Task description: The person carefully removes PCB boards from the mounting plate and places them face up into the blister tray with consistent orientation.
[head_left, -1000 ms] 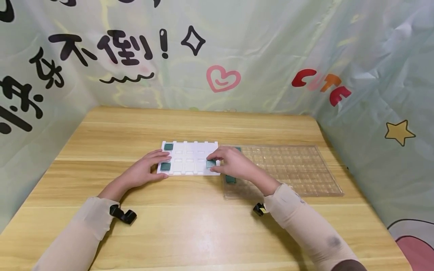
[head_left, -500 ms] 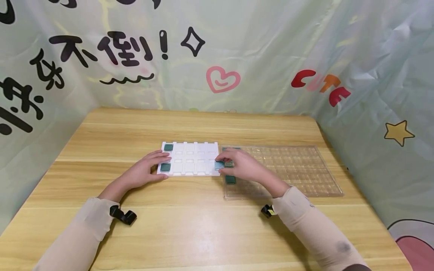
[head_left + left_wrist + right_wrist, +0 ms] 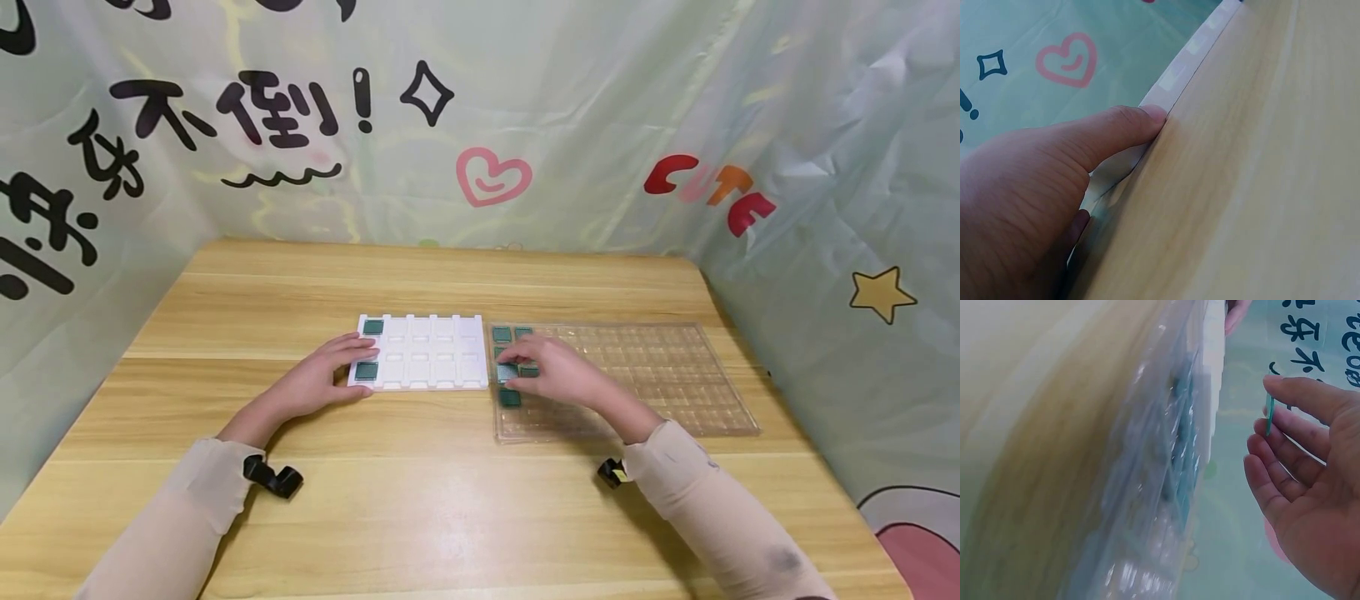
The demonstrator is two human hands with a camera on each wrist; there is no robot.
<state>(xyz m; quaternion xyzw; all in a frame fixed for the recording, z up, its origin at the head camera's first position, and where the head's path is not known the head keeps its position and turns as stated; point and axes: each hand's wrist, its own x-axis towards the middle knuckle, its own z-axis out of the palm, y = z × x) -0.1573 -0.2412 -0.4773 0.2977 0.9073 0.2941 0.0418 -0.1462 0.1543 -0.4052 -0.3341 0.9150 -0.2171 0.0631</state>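
Observation:
With thumb and forefingers, my right hand [image 3: 558, 375] pinches a small green square chip [image 3: 1270, 415] over the left end of a clear plastic tray [image 3: 637, 379]. In the right wrist view the chip stands edge-on between the fingertips, above the tray. My left hand [image 3: 311, 382] holds the left end of a white compartment tray [image 3: 431, 352], its thumb [image 3: 1155, 115] against the front edge. Two green chips sit in the white tray's left column, one at the back [image 3: 372, 327] and another chip [image 3: 366, 371] nearer the front.
Several green chips sit at the clear tray's left end, among them a back corner chip [image 3: 502, 334] and a front chip [image 3: 510, 398]. Both trays lie nearly side by side on the wooden table [image 3: 420, 500]. A printed cloth [image 3: 585, 125] hangs behind and beside the table.
My right hand has carried the pinched chip rightward, from the white tray's right column to over the clear tray's left end. My left hand stays in place.

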